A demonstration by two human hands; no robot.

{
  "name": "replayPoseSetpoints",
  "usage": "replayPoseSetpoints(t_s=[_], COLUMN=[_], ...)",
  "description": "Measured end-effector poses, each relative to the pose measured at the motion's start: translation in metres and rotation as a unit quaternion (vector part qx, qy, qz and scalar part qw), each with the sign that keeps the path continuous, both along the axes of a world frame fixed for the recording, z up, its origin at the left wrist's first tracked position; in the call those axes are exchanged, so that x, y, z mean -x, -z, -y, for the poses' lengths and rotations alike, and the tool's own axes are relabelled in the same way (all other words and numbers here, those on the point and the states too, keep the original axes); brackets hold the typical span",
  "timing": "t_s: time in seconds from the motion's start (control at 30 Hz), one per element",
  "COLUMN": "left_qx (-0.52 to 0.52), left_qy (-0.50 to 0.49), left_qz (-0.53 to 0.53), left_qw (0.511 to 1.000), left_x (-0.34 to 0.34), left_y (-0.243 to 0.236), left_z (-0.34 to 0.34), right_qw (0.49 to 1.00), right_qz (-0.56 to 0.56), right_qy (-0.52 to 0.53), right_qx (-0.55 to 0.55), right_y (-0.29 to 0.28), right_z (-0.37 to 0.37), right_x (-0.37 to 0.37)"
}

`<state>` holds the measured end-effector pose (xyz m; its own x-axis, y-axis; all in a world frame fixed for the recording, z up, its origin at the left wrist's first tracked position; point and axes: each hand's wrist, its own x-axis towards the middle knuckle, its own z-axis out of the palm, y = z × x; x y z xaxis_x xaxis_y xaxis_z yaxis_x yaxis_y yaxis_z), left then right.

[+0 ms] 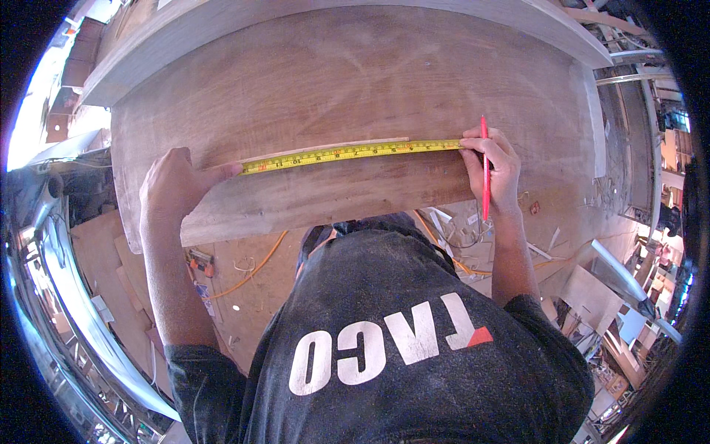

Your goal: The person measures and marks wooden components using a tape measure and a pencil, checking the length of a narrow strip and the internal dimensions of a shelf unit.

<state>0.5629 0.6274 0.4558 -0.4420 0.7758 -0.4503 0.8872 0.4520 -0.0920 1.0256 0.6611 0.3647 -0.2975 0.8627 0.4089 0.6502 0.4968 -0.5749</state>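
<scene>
A yellow tape measure (355,152) stretches across a brown wooden panel (347,81), lying along a thin wooden strip (392,138). My left hand (176,189) is closed at the panel's left side, its thumb pressed on the tape's left end; whatever is inside the curled fingers is hidden. My right hand (494,166) holds a red pen (485,200) upright between its fingers and pinches the tape's right end, beside the strip.
A pale ledge (355,6) runs along the panel's far edge. An orange hose (255,274) and scraps lie on the floor below, near a small orange tool (203,268). Boards and offcuts (592,292) are piled at the right.
</scene>
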Motion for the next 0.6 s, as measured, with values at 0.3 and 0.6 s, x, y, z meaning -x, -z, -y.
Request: replayPoseSetpoints(t_s=[0.3,0.6], left_qx=[-0.056,0.012], left_qy=[0.048,0.006], left_qz=[0.001,0.004], left_qw=[0.997,1.000], left_x=[0.017,0.004], left_y=[0.018,0.003], left_z=[0.008,-0.001], right_qw=[1.000,1.000], right_qz=[-0.012,-0.010], right_qy=[0.004,0.003], right_qx=[0.015,0.018], right_y=[0.000,0.001], right_z=[0.000,0.000], right_x=[0.003,0.002])
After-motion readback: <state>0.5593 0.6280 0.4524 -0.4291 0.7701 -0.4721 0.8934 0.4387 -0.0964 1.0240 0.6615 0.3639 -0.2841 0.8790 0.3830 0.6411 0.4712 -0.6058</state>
